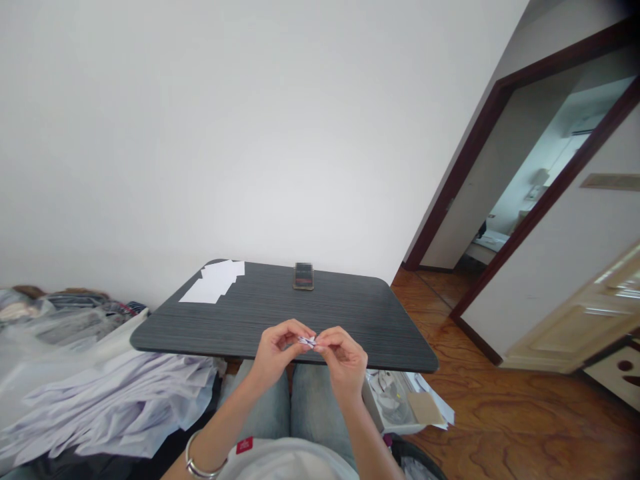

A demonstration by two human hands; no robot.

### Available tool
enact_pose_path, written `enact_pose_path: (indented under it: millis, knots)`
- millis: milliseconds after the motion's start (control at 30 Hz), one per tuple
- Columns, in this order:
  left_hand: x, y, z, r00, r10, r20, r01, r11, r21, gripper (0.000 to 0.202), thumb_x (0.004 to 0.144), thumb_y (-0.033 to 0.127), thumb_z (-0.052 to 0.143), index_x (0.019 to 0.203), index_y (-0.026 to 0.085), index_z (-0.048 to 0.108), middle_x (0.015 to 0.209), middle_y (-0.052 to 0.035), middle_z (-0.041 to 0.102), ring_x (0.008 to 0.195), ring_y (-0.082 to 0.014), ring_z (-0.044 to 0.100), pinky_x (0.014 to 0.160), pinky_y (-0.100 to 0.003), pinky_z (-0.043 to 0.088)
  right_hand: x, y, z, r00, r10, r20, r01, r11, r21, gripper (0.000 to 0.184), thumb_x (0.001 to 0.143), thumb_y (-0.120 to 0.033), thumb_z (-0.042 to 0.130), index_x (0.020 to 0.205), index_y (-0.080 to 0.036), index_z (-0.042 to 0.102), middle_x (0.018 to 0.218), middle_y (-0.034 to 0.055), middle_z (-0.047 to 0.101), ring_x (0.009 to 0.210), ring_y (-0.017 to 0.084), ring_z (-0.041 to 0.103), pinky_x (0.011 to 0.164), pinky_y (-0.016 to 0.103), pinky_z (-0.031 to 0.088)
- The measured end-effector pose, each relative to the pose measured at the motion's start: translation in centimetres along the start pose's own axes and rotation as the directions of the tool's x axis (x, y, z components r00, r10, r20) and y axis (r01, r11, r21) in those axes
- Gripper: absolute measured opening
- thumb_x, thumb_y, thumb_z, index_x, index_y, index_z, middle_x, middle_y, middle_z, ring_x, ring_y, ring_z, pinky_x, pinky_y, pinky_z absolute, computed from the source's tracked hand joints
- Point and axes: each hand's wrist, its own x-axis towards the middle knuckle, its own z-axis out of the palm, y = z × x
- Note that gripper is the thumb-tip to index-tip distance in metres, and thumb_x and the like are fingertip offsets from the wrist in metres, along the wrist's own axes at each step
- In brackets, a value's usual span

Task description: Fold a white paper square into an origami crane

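Head view: paper [307, 341] over tabletop [345, 307], doorway [515, 187]

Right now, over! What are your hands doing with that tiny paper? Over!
Left hand and right hand pinching small folded white paper. Hands above near edge of dark table. White paper sheets and phone farther back, apart from hands.

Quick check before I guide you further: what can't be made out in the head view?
- Small paper piece: too small, and the left hand and right hand cover most of it, so its shape is unclear.
- Phone: too small to read its screen.
- Papers below the table: partly hidden by its edge.
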Motion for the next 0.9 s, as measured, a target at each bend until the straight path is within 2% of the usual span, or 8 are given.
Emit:
enact_pose_path:
  millis: [267,433,667,900]
  knots:
    - [-0.03,-0.09,-0.13,1.0,-0.021,-0.014,0.021,1.0,0.0,0.007,0.066,0.017,0.067,0.068,0.013,0.061,0.075,-0.0057,0.063,0.068,-0.0147,0.057,0.058,-0.024,0.046,-0.14,0.1,0.01,0.999,-0.019,0.041,0.019,1.0,-0.009,0.01,0.072,-0.01,0.059,0.069,-0.019,0.062,0.069,0.0027,0.059,0.066,0.016,0.057,0.058,0.028,0.045]
    - [-0.04,-0.03,-0.11,1.0,-0.004,-0.012,0.004,1.0,-0.011,0.006,0.066,0.015,0.066,0.068,0.014,0.062,0.075,-0.0046,0.063,0.068,-0.0137,0.057,0.06,-0.024,0.045,-0.12,0.21,0.11,0.999,-0.042,0.014,0.042,0.999,-0.023,0.009,0.071,-0.011,0.059,0.067,-0.019,0.06,0.067,0.0024,0.06,0.064,0.015,0.056,0.057,0.028,0.045]
    - [0.1,0.13,0.14,1.0,-0.024,-0.013,0.024,1.0,-0.019,0.009,0.065,0.017,0.067,0.067,0.012,0.06,0.073,-0.006,0.063,0.063,-0.0127,0.055,0.055,-0.023,0.046,-0.17,0.43,0.2,0.997,0.08,-0.009,-0.079,0.994,0.08,0.011,0.069,-0.014,0.062,0.06,-0.017,0.058,0.067,0.0023,0.059,0.063,0.014,0.055,0.058,0.029,0.044]
    - [0.1,0.02,0.17,0.999,-0.047,-0.027,0.045,0.998,-0.05,0.009,0.064,0.016,0.068,0.066,0.012,0.06,0.072,-0.0051,0.063,0.061,-0.0117,0.055,0.053,-0.022,0.045,-0.01,0.5,0.3,0.992,0.124,-0.01,-0.121,0.981,0.154,0.007,0.068,-0.015,0.063,0.063,-0.018,0.06,0.067,0.0021,0.058,0.063,0.014,0.055,0.057,0.028,0.044]
